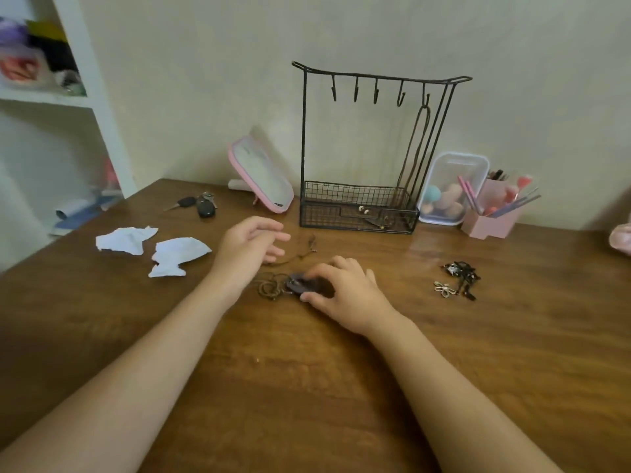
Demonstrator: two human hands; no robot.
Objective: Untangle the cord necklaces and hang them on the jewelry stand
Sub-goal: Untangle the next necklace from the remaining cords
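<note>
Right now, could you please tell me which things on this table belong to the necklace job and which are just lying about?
Belong to the job: jewelry stand; hung necklace; brown cord necklace, gripped by the right hand; black cord tangle.

Lying about: keys; crumpled tissues; pink mirror; sponge box; brush pot.

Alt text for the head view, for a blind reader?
The right hand pinches a dark oval pendant of a tangled brown cord necklace on the wooden table; the open left hand hovers nearby, black wire jewelry stand behind.
</note>
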